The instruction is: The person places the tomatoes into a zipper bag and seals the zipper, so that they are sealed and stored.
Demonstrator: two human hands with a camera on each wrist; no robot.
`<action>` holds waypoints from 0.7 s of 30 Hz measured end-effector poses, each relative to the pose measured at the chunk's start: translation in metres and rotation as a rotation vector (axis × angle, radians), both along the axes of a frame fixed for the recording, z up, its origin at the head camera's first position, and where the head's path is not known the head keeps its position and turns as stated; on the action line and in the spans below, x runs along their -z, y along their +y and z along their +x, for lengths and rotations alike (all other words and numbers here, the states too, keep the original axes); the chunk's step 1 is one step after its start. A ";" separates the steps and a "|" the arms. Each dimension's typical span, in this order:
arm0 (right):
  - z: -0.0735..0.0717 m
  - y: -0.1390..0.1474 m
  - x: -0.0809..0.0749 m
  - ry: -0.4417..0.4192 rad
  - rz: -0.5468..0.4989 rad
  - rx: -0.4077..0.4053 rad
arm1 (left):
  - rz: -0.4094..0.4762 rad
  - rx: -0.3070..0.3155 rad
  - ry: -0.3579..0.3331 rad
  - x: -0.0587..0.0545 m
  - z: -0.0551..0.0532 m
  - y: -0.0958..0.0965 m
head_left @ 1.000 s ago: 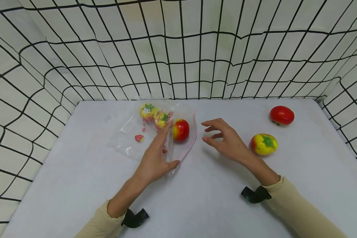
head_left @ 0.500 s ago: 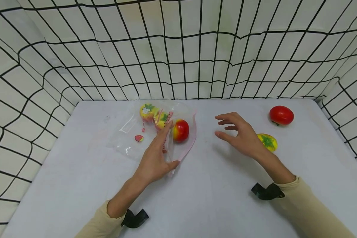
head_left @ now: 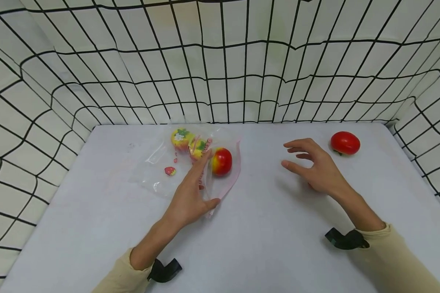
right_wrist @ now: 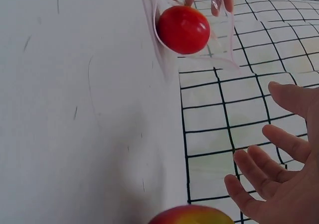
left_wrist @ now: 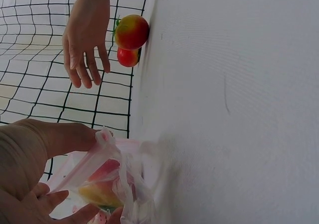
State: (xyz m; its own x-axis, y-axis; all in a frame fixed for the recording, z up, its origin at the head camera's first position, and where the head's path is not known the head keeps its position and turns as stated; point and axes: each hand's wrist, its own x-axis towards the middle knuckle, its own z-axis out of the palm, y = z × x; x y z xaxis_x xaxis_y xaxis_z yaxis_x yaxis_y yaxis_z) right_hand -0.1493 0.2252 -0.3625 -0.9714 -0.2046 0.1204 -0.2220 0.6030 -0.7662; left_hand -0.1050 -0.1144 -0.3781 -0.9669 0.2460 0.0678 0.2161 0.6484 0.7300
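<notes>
Right hand (head_left: 317, 171), spread and empty, has shifted right; left hand (head_left: 189, 194) holds bag (head_left: 183, 162), likely light, limp, best taken by its rim (head_left: 240, 162).

A clear, pink-edged plastic bag (head_left: 157, 174) lies open-mouthed around three round red-and-yellow fruits (head_left: 222, 161); another red-and-yellow fruit (left_wrist: 132, 32) lies apart.

Wears a plain beige left sleeve (head_left: 122, 273) at seven o'clock, a matching right sleeve (head_left: 399, 260) at four. Bears a bent black left fitting (head_left: 165, 272) and a similar right fitting (head_left: 346, 240) near the cuffs (head_left: 379, 234), apparently smooth, though too dark to be sure.
</notes>
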 end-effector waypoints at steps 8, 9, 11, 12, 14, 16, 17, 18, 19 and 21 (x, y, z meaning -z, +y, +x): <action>0.003 0.015 -0.001 0.032 0.024 0.018 | -0.010 -0.003 0.007 0.000 0.000 0.000; 0.004 0.017 0.000 0.028 0.027 0.020 | -0.013 -0.004 0.006 -0.001 0.000 0.000; 0.005 0.020 0.000 0.026 0.033 0.024 | -0.020 -0.007 0.003 -0.001 0.000 0.000; 0.006 0.022 0.001 0.027 0.036 0.025 | -0.023 -0.008 0.002 -0.001 0.000 0.000; 0.007 0.026 0.001 0.040 0.041 0.028 | -0.029 -0.008 0.001 -0.002 0.000 0.001; 0.008 0.030 0.002 0.052 0.043 0.033 | -0.032 -0.007 0.002 -0.002 -0.001 0.001; 0.009 0.033 0.002 0.056 0.047 0.036 | -0.033 -0.006 0.003 -0.002 -0.001 0.001; 0.009 0.035 0.002 0.057 0.051 0.040 | -0.033 -0.006 0.003 -0.001 -0.001 0.002; 0.009 0.037 0.002 0.058 0.053 0.044 | -0.034 -0.005 0.005 -0.001 -0.001 0.002; 0.011 0.043 0.003 0.055 0.049 0.052 | -0.033 -0.004 0.005 -0.001 -0.002 0.003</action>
